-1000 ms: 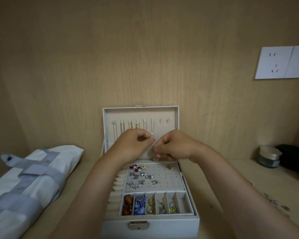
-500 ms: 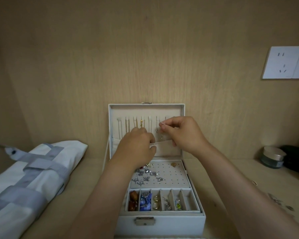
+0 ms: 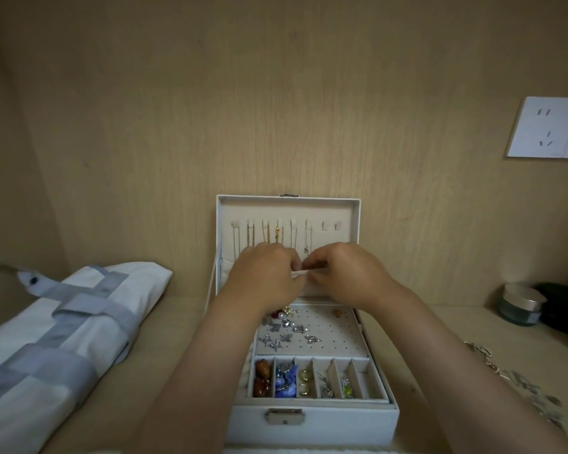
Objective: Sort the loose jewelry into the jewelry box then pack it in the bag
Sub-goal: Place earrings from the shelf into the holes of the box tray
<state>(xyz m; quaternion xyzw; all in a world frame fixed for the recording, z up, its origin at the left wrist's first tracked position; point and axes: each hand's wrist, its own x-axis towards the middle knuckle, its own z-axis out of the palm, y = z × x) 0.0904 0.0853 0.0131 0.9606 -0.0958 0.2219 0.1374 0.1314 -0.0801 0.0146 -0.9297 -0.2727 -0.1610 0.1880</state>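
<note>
1. The jewelry box stands open at the centre of the frame, its lid upright against the wooden wall.
2. Chains hang from hooks inside the lid, among them a silver necklace that runs down towards the hands.
3. The left hand is curled, thumb and fingertips pinching the white pocket rim low in the lid.
4. The right hand meets it there, fingertips pressed together; I cannot tell what they pinch.
5. Below the hands, studs sit on the perforated panel, and small compartments hold pieces.
6. The bag lies at lower left.
7. Loose jewelry lies at lower right, apart from the box.
</note>
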